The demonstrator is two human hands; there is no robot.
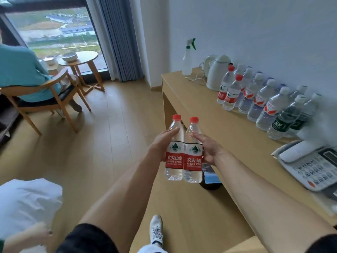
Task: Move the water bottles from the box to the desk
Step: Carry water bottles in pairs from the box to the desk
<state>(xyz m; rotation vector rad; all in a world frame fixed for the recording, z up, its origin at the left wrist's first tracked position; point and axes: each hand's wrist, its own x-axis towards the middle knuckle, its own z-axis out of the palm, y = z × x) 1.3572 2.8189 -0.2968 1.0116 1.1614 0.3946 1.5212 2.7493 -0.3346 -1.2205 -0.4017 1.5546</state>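
Observation:
Two clear water bottles with red caps and red labels are held upright side by side in mid-air, left of the wooden desk point(209, 114). My left hand point(161, 145) grips the left bottle point(174, 152). My right hand point(209, 148) grips the right bottle point(193, 154). The two bottles touch each other. On the desk, along the wall, stand two more red-capped bottles point(230, 92) and a row of several white-capped bottles point(269, 105). No box is in view.
A white kettle point(217, 73) and a spray bottle point(188, 57) stand at the desk's far end; a desk phone point(313, 167) sits near me. A person sits in a wooden chair point(45, 99) at left beside a round table point(80, 61). A white bag point(27, 203) lies lower left.

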